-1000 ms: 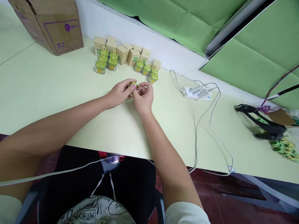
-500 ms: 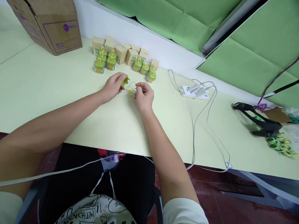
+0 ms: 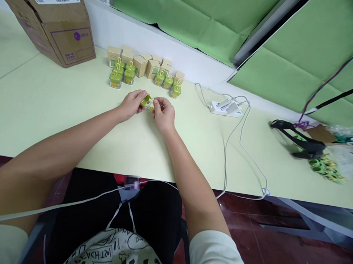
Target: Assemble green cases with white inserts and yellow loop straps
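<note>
My left hand point(image 3: 133, 104) pinches a green lid point(image 3: 146, 100) between thumb and fingers, its hollow side facing right. Close against it is a small clear jar point(image 3: 150, 106) with a yellow spot, mostly hidden by fingers. My right hand point(image 3: 164, 115) has its thumb and fingers closed at the jar's right side. A thin pale strand shows near those fingertips. Behind my hands stand several finished-looking jars with green lids and loops, a group on the left point(image 3: 115, 80) and another on the right point(image 3: 176, 91).
Small brown boxes point(image 3: 153, 69) line the wall behind the jars. A large carton point(image 3: 70, 43) stands at the back left. To the right lie a power strip point(image 3: 226, 108) with white cables, a black stand-like object point(image 3: 303, 140) and a heap of green pieces point(image 3: 327, 168).
My right hand has moved left, bringing the clear jar up against the green lid. My left hand has stayed nearly in place. The camera view has shifted slightly.
</note>
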Demonstrator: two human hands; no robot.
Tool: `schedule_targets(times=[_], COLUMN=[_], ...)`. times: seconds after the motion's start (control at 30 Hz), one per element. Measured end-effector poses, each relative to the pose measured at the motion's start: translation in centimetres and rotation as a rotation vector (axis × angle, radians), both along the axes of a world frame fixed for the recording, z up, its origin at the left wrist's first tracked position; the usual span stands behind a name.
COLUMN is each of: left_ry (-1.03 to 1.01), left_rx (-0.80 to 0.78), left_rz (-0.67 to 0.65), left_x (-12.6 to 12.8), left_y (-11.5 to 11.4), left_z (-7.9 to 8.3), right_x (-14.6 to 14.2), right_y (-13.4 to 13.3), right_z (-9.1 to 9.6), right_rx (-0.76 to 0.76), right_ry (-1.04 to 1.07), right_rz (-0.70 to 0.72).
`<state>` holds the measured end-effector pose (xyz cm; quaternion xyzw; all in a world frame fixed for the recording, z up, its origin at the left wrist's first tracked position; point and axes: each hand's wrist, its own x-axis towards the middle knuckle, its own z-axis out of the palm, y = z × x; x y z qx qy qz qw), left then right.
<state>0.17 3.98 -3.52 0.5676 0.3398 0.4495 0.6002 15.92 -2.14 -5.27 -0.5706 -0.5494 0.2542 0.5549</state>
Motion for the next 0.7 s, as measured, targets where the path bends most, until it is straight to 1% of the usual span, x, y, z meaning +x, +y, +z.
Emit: schedule_targets(times=[0.23,0.4,0.7], left_ry=[0.007,0.038,0.058], left_rx=[-0.023,-0.007,0.007], left_rz=[0.005,-0.013,-0.009], left_x=[0.1,0.0,0.0], left_y=[-0.2,-0.4,-0.4], left_z=[0.3,0.6,0.5], right_x=[-0.4,-0.6,-0.3], right_y=[-0.5,-0.9,-0.4], right_z=[0.7,1.1,0.5], right_rx=[-0.024,-0.044,-0.032], right_ry=[0.036,0.037,0.001], right_rz=[-0.019,-0.045,-0.047])
